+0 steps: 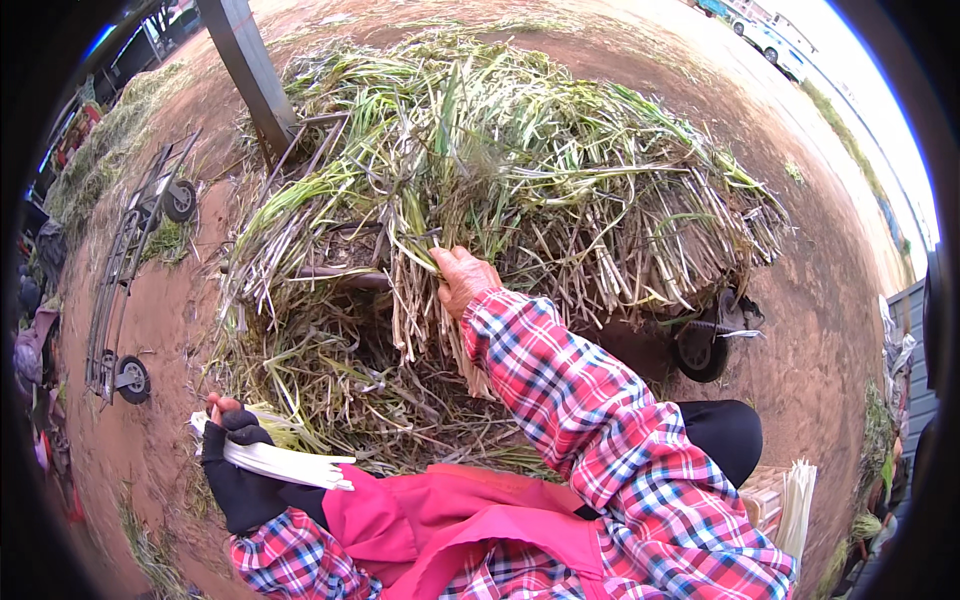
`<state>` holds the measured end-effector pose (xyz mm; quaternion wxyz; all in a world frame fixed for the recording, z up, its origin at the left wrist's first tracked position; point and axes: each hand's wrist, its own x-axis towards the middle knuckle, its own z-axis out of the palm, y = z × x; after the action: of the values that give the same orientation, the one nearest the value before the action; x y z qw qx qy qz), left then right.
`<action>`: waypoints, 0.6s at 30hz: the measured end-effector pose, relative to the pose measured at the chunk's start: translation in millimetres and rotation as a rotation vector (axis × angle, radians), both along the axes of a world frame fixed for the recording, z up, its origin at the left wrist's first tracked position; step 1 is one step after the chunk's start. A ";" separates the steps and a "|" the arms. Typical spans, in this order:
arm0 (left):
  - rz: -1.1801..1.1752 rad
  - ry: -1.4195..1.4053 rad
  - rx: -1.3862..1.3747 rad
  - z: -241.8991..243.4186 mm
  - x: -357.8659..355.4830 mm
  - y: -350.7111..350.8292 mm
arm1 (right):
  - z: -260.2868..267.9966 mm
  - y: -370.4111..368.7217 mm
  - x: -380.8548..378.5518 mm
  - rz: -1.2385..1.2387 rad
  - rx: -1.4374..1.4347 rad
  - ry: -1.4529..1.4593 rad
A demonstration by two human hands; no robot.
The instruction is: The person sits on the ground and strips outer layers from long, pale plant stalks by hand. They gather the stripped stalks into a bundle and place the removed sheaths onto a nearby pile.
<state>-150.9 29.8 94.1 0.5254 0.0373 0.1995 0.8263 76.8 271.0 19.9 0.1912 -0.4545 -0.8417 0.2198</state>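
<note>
My left hand (238, 442), in a black glove with bare fingertips, is closed around a bundle of clean white stalks (289, 463) at the lower left. Pale yellow-green leaf ends show behind that hand. Ahead of me a large heap of long-leaved stalks (540, 142) lies on a low wheeled cart, with green leaves on top and brownish, dry-looking stalk ends hanging toward me. Reaching out bare, my right hand (466, 281) grips a few of these stalks (416, 232) at the heap's near edge. My palm and sleeve hide part of what it holds.
Beneath the near edge lies a mound of stripped leaves (360, 397). A metal post (251, 75) rises beside the heap's left side. On the left a hand truck (131, 277) lies on the dirt ground. White stalks (796, 495) stand by a crate (763, 491) at my right. The cart's wheel (699, 352) projects below.
</note>
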 end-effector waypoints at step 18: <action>0.040 0.029 -0.106 7.8 10.7 6.9 | 19.9 115.6 177.4 -0.313 0.317 -0.726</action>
<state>-140.2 36.7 101.9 0.5071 0.0172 0.2514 0.8242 254.3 386.6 39.8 -0.0189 -0.5896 -0.7988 -0.1182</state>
